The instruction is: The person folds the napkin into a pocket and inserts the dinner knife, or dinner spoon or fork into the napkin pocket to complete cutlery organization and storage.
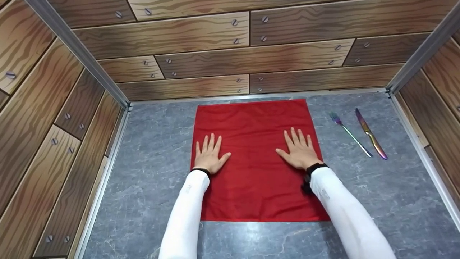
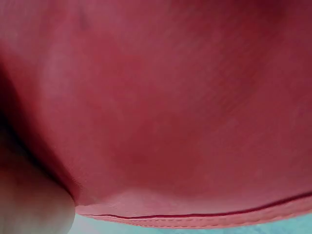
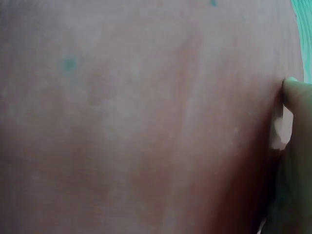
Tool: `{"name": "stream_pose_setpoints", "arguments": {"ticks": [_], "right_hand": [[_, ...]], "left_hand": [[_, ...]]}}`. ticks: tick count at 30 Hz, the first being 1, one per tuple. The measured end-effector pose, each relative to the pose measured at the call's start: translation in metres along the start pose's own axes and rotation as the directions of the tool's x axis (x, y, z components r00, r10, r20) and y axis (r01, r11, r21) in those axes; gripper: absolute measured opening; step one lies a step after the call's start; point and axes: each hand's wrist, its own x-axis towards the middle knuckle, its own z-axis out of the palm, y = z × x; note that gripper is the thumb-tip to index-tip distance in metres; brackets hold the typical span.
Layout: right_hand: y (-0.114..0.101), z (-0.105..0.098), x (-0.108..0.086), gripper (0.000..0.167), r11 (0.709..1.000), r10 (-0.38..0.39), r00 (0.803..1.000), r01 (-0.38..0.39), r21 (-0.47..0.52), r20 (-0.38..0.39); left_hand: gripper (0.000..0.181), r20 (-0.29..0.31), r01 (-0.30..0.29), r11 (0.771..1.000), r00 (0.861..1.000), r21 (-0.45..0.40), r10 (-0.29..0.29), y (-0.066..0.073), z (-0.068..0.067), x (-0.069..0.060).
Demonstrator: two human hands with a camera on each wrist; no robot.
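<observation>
The red cloth lies spread beneath the left hand and right hand, both with fingers straight and splayed, gripping nothing. Flattening looks nearly done, with light creases left between the hands. Fork and knife lie untouched, beyond the right hand's outer side.

Up high, the head view looks forward and down over the red cloth; down low, both wrist views sit very close, nearly filled by that same cloth!
</observation>
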Motion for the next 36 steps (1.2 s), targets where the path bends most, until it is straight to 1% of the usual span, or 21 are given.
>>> {"name": "stream_pose_setpoints", "arguments": {"ticks": [3, 5, 7, 9, 10, 11, 13, 15, 17, 18, 20, 23, 25, 27, 29, 31, 32, 34, 36], "right_hand": [[-0.002, -0.003, -0.004, 0.093, 1.000, -0.006, 1.000, 0.006, 0.028, -0.006], [-0.005, -0.005, -0.008, 0.092, 1.000, -0.008, 1.000, 0.008, 0.030, -0.030], [-0.008, -0.007, -0.014, 0.090, 0.999, -0.024, 0.997, 0.026, 0.031, -0.071], [-0.010, -0.007, -0.022, 0.088, 0.999, -0.047, 0.992, 0.047, 0.005, -0.115], [-0.010, -0.007, -0.027, 0.088, 0.998, -0.064, 0.989, 0.064, -0.003, -0.132], [-0.011, -0.006, -0.034, 0.087, 0.996, -0.085, 0.986, 0.084, -0.010, -0.144], [-0.010, -0.002, -0.049, 0.086, 0.991, -0.131, 0.978, 0.129, -0.027, -0.159], [-0.007, 0.001, -0.069, 0.086, 0.986, -0.166, 0.972, 0.162, -0.042, -0.166], [-0.002, 0.005, -0.089, 0.085, 0.982, -0.190, 0.965, 0.184, -0.051, -0.181], [0.000, 0.007, -0.100, 0.085, 0.981, -0.194, 0.964, 0.187, -0.050, -0.184], [0.004, 0.012, -0.119, 0.085, 0.982, -0.189, 0.964, 0.185, -0.041, -0.185], [0.008, 0.021, -0.143, 0.086, 0.983, -0.182, 0.968, 0.181, -0.021, -0.172], [0.009, 0.027, -0.155, 0.086, 0.982, -0.190, 0.967, 0.190, -0.017, -0.170], [0.010, 0.033, -0.161, 0.085, 0.975, -0.220, 0.957, 0.216, -0.044, -0.191], [0.010, 0.039, -0.164, 0.083, 0.966, -0.259, 0.938, 0.247, -0.077, -0.230], [0.011, 0.043, -0.164, 0.080, 0.954, -0.299, 0.914, 0.277, -0.119, -0.273], [0.012, 0.045, -0.164, 0.080, 0.949, -0.312, 0.906, 0.285, -0.132, -0.286], [0.012, 0.047, -0.164, 0.078, 0.946, -0.323, 0.897, 0.293, -0.142, -0.301], [0.012, 0.047, -0.163, 0.078, 0.947, -0.320, 0.900, 0.291, -0.140, -0.297]], "left_hand": [[0.086, -0.001, -0.015, 1.000, 1.000, -0.017, 0.015, 0.000, -0.002, -0.002], [0.085, 0.002, -0.025, 1.000, 1.000, -0.004, 0.025, 0.000, -0.004, -0.005], [0.084, -0.011, -0.045, 0.999, 0.999, 0.018, 0.045, -0.001, -0.008, -0.010], [0.083, -0.036, -0.086, 0.996, 0.995, 0.039, 0.088, -0.002, -0.013, -0.017], [0.083, -0.055, -0.118, 0.992, 0.991, 0.045, 0.120, -0.003, -0.014, -0.022], [0.082, -0.071, -0.151, 0.987, 0.986, 0.047, 0.154, -0.005, -0.015, -0.027], [0.082, -0.092, -0.227, 0.972, 0.968, 0.062, 0.232, -0.011, -0.015, -0.041], [0.082, -0.100, -0.307, 0.948, 0.944, 0.081, 0.314, -0.019, -0.011, -0.055], [0.084, -0.087, -0.364, 0.925, 0.924, 0.110, 0.374, -0.028, -0.008, -0.071], [0.085, -0.082, -0.385, 0.914, 0.914, 0.125, 0.396, -0.033, -0.005, -0.079], [0.086, -0.073, -0.414, 0.900, 0.902, 0.133, 0.426, -0.040, -0.004, -0.096], [0.087, -0.051, -0.436, 0.891, 0.894, 0.126, 0.445, -0.044, -0.002, -0.118], [0.087, -0.047, -0.458, 0.881, 0.884, 0.119, 0.465, -0.044, 0.001, -0.128], [0.087, -0.050, -0.476, 0.870, 0.873, 0.128, 0.485, -0.044, 0.006, -0.133], [0.087, -0.066, -0.487, 0.861, 0.864, 0.145, 0.500, -0.043, 0.011, -0.135], [0.087, -0.077, -0.485, 0.859, 0.862, 0.165, 0.501, -0.044, 0.015, -0.134], [0.088, -0.074, -0.479, 0.860, 0.864, 0.177, 0.497, -0.045, 0.017, -0.133], [0.088, -0.070, -0.477, 0.858, 0.865, 0.189, 0.496, -0.046, 0.019, -0.132], [0.088, -0.068, -0.480, 0.856, 0.863, 0.194, 0.500, -0.047, 0.020, -0.130]]}}
